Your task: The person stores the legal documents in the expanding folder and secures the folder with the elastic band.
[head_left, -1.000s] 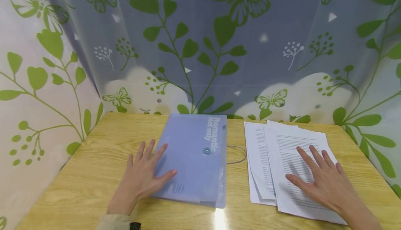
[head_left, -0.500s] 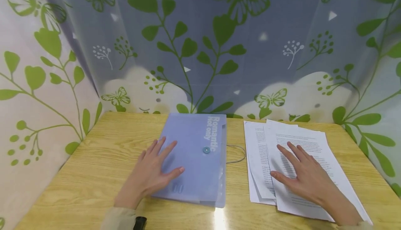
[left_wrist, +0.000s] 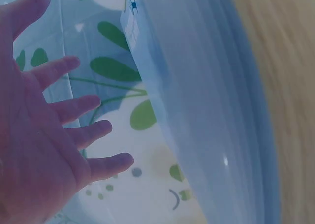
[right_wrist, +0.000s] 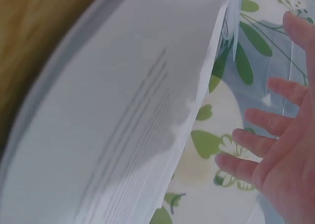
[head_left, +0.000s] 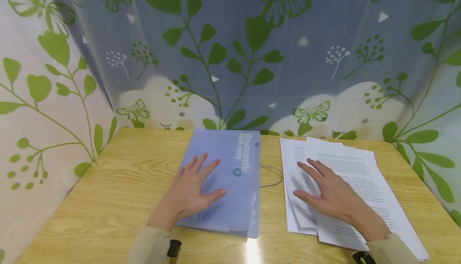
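Note:
A translucent blue document folder (head_left: 230, 204) lies flat on the table, with white lettering, a round blue button (head_left: 237, 172) and a grey elastic cord (head_left: 275, 176) looping out on its right. My left hand (head_left: 189, 194) hovers over the folder's left part, fingers spread; the left wrist view shows a gap between the hand (left_wrist: 54, 130) and the layered folder (left_wrist: 206, 106). To the right lie overlapping printed sheets of paper (head_left: 374, 188). Above them is my right hand (head_left: 333, 196), fingers apart and holding nothing, clear of the papers (right_wrist: 113, 111) in the right wrist view.
The wooden table (head_left: 119, 188) ends at the back against a patterned curtain (head_left: 230, 56) with leaves and butterflies. More curtain hangs at both sides. Bare wood shows between the folder and the papers. Dark bands (head_left: 174, 249) sit on both wrists.
Both hands have moved: the left one rightward further over the folder, the right one leftward across the papers. Folder and papers stay where they were.

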Tool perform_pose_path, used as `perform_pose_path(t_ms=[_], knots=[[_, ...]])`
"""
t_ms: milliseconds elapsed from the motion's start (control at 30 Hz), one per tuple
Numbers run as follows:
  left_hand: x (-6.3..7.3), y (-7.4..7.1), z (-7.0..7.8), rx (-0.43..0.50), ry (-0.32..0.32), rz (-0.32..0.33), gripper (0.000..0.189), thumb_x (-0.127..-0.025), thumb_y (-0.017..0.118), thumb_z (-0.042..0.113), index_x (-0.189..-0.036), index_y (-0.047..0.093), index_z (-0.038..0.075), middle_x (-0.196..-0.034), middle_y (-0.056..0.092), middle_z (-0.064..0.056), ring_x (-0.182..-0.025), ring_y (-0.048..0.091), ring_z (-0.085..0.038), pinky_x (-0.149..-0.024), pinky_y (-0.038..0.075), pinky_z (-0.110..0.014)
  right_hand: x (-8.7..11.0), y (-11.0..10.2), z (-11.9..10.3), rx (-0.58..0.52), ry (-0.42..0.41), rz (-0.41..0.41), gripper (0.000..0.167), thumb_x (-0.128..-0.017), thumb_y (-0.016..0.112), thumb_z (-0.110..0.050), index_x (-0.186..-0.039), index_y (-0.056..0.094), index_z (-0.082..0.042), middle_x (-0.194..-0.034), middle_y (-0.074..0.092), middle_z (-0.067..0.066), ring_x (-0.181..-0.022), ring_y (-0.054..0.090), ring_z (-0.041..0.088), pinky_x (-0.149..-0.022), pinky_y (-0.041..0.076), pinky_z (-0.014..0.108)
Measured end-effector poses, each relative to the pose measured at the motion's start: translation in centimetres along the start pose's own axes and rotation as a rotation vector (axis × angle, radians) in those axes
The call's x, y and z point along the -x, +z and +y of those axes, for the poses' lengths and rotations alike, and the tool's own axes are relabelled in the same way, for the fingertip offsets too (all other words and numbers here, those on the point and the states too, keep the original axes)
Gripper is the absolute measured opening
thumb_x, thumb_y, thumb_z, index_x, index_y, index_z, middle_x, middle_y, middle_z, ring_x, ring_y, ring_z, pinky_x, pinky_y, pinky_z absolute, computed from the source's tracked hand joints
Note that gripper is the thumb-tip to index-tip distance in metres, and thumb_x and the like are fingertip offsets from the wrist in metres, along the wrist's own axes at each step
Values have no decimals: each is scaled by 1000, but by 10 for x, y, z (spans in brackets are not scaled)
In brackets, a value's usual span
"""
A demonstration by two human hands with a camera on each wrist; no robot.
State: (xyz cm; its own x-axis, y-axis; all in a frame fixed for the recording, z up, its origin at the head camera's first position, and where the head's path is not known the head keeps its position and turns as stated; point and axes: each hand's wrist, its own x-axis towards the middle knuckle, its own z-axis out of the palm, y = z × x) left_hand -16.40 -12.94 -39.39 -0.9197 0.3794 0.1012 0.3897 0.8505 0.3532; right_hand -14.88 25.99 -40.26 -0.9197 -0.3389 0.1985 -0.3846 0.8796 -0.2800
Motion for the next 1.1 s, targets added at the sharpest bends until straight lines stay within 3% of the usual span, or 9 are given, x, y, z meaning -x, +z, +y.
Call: perform_pose_path(t_ms=[333, 633, 800, 1100], knots=[[-15, 6, 14, 18, 25, -60, 78, -92, 57, 66, -159, 38, 30, -170, 24, -14, -156, 20, -44, -117, 24, -73, -22, 16, -12, -37, -44, -47, 70, -94, 65, -54, -151, 51, -15, -156, 46, 21, -137, 49, 48, -101, 47, 64], [-29, 11, 24, 6, 50, -138, 77, -92, 56, 65, -158, 40, 29, -168, 29, -13, -152, 31, -42, -114, 32, -71, -39, 25, -24, -35, -97, -71, 64, -95, 65, -50, -147, 55, -14, -152, 50, 22, -134, 52, 47, -101, 49, 63], [-35, 14, 30, -18, 61, -176, 74, -93, 57, 65, -156, 45, 28, -162, 40, -13, -146, 41, -41, -110, 39, -67, -46, 26, -30, -55, -94, -115, 64, -95, 64, -51, -147, 55, -13, -151, 52, 21, -134, 53, 45, -103, 48, 62], [-46, 16, 43, -22, 93, -232, 68, -93, 57, 64, -152, 50, 29, -155, 46, -11, -141, 45, -38, -107, 41, -66, -61, 30, -37, -60, -97, -191, 61, -96, 64, -49, -146, 57, -13, -144, 57, 19, -129, 57, 43, -101, 50, 59]])
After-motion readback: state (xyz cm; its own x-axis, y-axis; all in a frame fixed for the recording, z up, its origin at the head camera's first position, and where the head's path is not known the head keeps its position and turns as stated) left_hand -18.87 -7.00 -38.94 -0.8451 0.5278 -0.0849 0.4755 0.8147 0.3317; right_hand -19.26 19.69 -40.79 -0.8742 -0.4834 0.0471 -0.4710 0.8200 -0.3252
